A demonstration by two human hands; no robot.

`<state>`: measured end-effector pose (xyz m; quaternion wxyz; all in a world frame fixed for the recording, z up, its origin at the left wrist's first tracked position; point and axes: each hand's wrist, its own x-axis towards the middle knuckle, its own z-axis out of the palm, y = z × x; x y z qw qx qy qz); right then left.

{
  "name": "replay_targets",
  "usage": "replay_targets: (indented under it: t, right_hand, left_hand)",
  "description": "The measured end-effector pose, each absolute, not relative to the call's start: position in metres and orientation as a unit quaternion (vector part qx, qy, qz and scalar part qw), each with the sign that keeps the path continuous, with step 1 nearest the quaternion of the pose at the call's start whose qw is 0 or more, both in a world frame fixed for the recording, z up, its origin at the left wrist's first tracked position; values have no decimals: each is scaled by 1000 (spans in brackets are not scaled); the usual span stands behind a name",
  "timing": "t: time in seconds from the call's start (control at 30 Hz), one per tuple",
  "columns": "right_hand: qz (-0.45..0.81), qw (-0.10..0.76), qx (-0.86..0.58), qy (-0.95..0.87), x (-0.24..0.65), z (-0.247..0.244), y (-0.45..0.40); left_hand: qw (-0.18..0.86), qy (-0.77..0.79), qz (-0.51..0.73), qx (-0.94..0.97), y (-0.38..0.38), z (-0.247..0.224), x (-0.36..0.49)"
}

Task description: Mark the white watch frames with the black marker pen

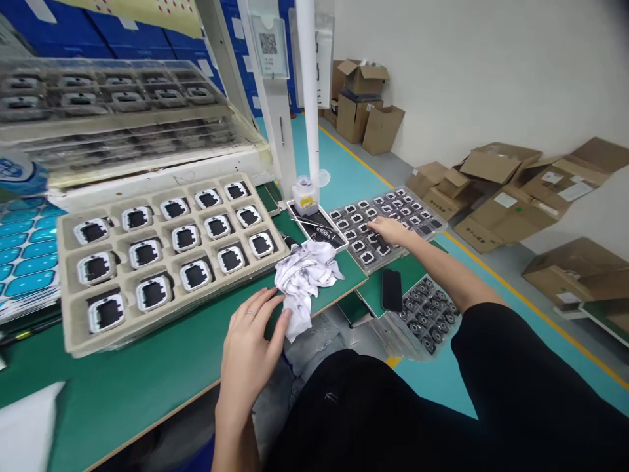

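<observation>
Right hand [392, 231] over the right-hand tray [441, 225], fingertips down among its white-rimmed parts [350, 234]; cannot tell if anything is pinched. Left hand [250, 344]: fingers loosely parted at the cloth's [310, 272] edge, no grip evident. Step looks like part-handling; probably calls for a narrow pinch, clear of neighbours.

Backed by a pale wall [466, 78], turquoise floor [351, 157] and yellow line [540, 313] beyond the right hand [390, 231]; furnished with a green table [162, 380] beside the left hand [253, 337].
</observation>
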<state>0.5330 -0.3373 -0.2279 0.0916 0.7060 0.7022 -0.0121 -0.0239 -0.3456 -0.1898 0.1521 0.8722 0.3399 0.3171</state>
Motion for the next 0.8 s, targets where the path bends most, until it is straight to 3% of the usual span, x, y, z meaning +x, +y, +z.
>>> replay_targets:
  t: [0.17,0.47,0.57,0.67,0.73,0.8]
  right_hand:
    - [1,78,710,700,533,-212,-342]
    - [10,-27,728,685,542,-163,-363]
    - [6,-67,739,670,541,-152,-383]
    - [12,-107,755,647,536,-143,-407]
    - [24,-130,765,630,531,-136,-423]
    - [38,-158,776,609,524,-129,-440]
  left_hand:
    - [140,336,321,874,-345,-193,-23]
    - [151,343,323,869,-345,-190,-21]
    - [157,345,398,835,-350,-182,-16]
    - [160,342,559,738,-369,-166,2]
    - [244,312,615,682,-390,-157,26]
    - [469,263,552,637,-413,-155,62]
